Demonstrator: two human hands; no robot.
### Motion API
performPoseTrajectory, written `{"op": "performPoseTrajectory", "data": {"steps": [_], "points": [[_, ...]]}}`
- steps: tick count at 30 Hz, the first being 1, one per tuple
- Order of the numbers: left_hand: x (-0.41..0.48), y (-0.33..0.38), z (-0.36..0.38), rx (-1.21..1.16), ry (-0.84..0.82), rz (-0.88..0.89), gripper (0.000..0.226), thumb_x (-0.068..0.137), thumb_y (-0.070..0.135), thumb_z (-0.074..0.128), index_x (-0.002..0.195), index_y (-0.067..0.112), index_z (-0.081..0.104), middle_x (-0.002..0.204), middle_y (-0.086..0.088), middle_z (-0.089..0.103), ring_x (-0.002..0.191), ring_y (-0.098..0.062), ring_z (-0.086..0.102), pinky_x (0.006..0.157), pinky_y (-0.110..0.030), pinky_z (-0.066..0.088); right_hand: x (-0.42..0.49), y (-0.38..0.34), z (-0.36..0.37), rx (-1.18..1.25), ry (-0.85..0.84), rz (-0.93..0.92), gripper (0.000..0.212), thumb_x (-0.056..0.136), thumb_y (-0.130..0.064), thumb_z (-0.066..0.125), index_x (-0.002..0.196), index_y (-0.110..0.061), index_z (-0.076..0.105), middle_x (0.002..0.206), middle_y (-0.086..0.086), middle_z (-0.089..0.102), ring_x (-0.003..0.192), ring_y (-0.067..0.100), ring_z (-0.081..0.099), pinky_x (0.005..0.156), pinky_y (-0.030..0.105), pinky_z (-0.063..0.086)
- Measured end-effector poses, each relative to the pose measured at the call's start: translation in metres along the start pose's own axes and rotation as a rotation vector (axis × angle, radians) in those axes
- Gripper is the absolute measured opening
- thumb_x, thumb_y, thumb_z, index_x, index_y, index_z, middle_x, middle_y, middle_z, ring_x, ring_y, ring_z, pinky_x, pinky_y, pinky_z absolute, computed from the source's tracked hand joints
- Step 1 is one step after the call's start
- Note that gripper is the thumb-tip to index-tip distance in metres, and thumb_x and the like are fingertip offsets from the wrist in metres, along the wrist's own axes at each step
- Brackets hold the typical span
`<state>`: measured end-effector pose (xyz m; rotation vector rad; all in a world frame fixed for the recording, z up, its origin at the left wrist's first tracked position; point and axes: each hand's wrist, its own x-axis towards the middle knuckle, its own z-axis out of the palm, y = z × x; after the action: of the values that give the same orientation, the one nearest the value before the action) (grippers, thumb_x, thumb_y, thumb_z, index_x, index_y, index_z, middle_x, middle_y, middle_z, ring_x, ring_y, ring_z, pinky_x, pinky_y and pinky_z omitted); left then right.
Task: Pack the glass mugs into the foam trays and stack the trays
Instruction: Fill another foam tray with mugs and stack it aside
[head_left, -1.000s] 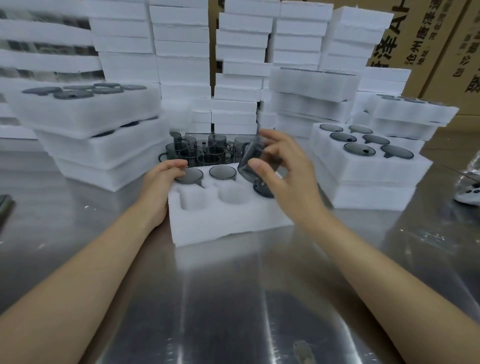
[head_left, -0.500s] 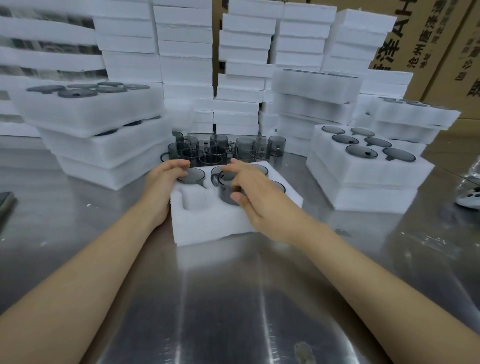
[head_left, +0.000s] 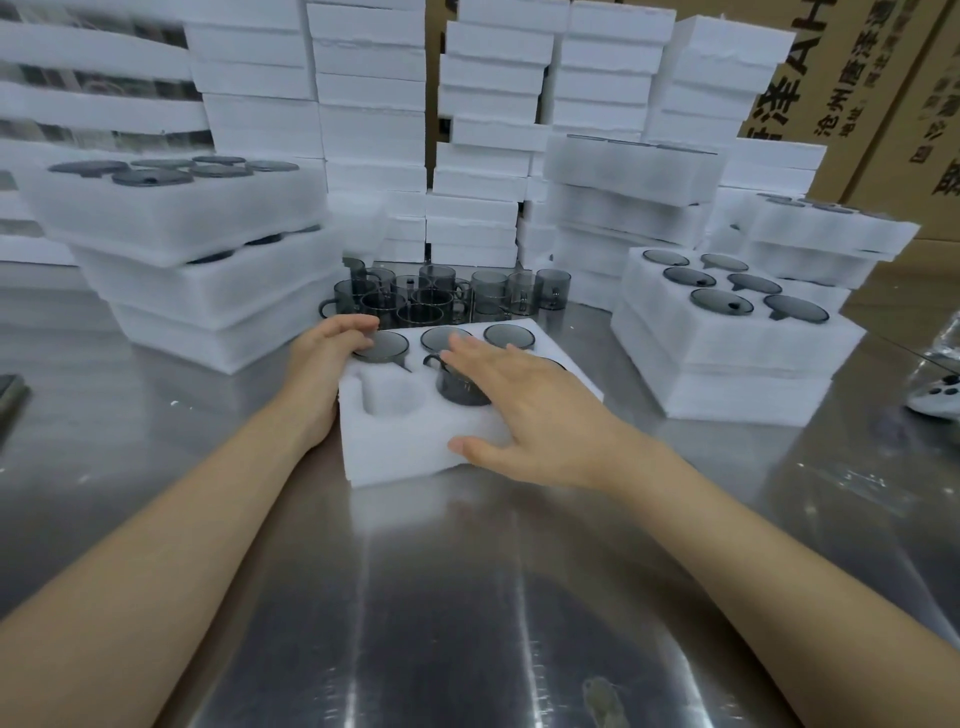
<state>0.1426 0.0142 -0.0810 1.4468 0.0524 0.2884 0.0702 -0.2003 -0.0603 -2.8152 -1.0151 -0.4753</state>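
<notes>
Head view: my right hand (head_left: 524, 410) lies flat, fingers straight, pressing the mug (head_left: 460, 389) that stands proud in the near middle of the tray (head_left: 395, 447). My left hand (head_left: 324, 364) curls round the tray's far-left corner. I advise pressing squarely, handle aligned with its slot. My palm hides the near-right pocket and the mug's seating depth.

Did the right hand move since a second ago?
Yes. The right hand dropped from above the foam tray onto the mug in its front middle slot.
</notes>
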Motion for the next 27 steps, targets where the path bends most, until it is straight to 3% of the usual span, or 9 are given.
{"op": "performPoseTrajectory", "data": {"steps": [2, 7, 11, 14, 16, 18, 20, 23, 27], "points": [[-0.001, 0.0, 0.0, -0.003, -0.001, 0.008, 0.03, 0.084, -0.005, 0.052, 0.082, 0.021, 0.068, 0.087, 0.004, 0.065, 0.083, -0.009, 0.059, 0.077, -0.015, 0.048, -0.001, 0.0, 0.004, -0.08, -0.02, -0.032, 0.078, 0.09, -0.05, 0.054, 0.152, -0.018, 0.021, 0.16, 0.001, 0.013, 0.148, 0.013, 0.013, 0.119, 0.034, 0.007], [-0.003, 0.0, -0.001, 0.011, -0.01, 0.03, 0.028, 0.085, -0.003, 0.053, 0.084, 0.021, 0.067, 0.087, 0.005, 0.065, 0.08, -0.005, 0.059, 0.062, -0.006, 0.046, 0.001, -0.001, 0.008, -0.125, -0.023, -0.035, 0.075, 0.088, -0.051, 0.054, 0.151, -0.021, 0.025, 0.16, -0.003, 0.017, 0.147, 0.009, 0.013, 0.119, 0.034, 0.004], [-0.003, 0.0, -0.003, -0.01, -0.026, 0.025, 0.031, 0.084, -0.005, 0.052, 0.085, 0.021, 0.069, 0.085, 0.003, 0.066, 0.073, -0.004, 0.061, 0.058, -0.008, 0.047, 0.003, 0.004, -0.003, 0.133, 0.017, 0.027, 0.05, 0.093, -0.049, 0.048, 0.138, -0.028, 0.049, 0.149, -0.008, 0.041, 0.141, 0.002, 0.027, 0.119, 0.033, 0.013], [0.0, 0.0, -0.007, -0.057, -0.066, -0.024, 0.032, 0.082, -0.006, 0.051, 0.09, 0.018, 0.072, 0.085, -0.001, 0.069, 0.066, -0.005, 0.065, 0.059, -0.015, 0.051, -0.003, 0.032, -0.015, 0.422, 0.388, 0.208, 0.033, 0.095, -0.036, 0.045, 0.112, -0.024, 0.07, 0.121, -0.008, 0.067, 0.122, 0.002, 0.052, 0.112, 0.024, 0.028], [0.001, -0.001, -0.009, -0.102, -0.1, -0.058, 0.035, 0.081, -0.008, 0.05, 0.093, 0.016, 0.072, 0.088, -0.002, 0.071, 0.068, -0.01, 0.064, 0.063, -0.023, 0.051, -0.014, 0.058, -0.016, 0.605, 0.732, 0.414, 0.027, 0.098, -0.02, 0.045, 0.097, -0.017, 0.072, 0.105, 0.001, 0.073, 0.1, 0.001, 0.061, 0.097, 0.016, 0.04], [0.006, -0.001, -0.013, -0.107, -0.143, -0.061, 0.038, 0.081, -0.01, 0.047, 0.094, 0.015, 0.073, 0.092, 0.004, 0.073, 0.071, -0.008, 0.065, 0.065, -0.023, 0.051, -0.018, 0.079, -0.008, 0.81, 0.861, 0.574, 0.029, 0.1, -0.01, 0.041, 0.092, -0.008, 0.069, 0.095, 0.006, 0.071, 0.089, 0.008, 0.063, 0.089, 0.022, 0.048], [0.01, 0.0, -0.017, -0.098, -0.23, -0.06, 0.04, 0.083, -0.011, 0.044, 0.098, 0.015, 0.072, 0.099, 0.009, 0.074, 0.076, -0.002, 0.067, 0.064, -0.019, 0.054, -0.015, 0.092, 0.008, 0.903, 0.821, 0.627, 0.029, 0.101, -0.008, 0.039, 0.093, -0.002, 0.066, 0.087, 0.003, 0.067, 0.081, 0.006, 0.064, 0.083, 0.022, 0.05], [0.016, 0.0, -0.021, -0.053, -0.354, -0.039, 0.042, 0.085, -0.011, 0.041, 0.106, 0.014, 0.068, 0.106, 0.009, 0.073, 0.091, 0.0, 0.068, 0.065, -0.014, 0.053, 0.003, 0.101, 0.031, 0.94, 0.624, 0.599, 0.024, 0.101, -0.01, 0.043, 0.094, -0.015, 0.065, 0.087, -0.002, 0.068, 0.074, 0.0, 0.064, 0.074, 0.016, 0.05], [0.026, -0.003, -0.018, 0.032, -0.468, -0.008, 0.048, 0.083, -0.015, 0.035, 0.109, 0.013, 0.064, 0.104, 0.009, 0.074, 0.101, 0.0, 0.066, 0.071, -0.009, 0.05, 0.039, 0.117, 0.048, 0.817, 0.495, 0.549, 0.019, 0.097, 0.0, 0.047, 0.105, -0.009, 0.062, 0.104, 0.012, 0.062, 0.082, 0.019, 0.061, 0.079, 0.03, 0.049]]}}
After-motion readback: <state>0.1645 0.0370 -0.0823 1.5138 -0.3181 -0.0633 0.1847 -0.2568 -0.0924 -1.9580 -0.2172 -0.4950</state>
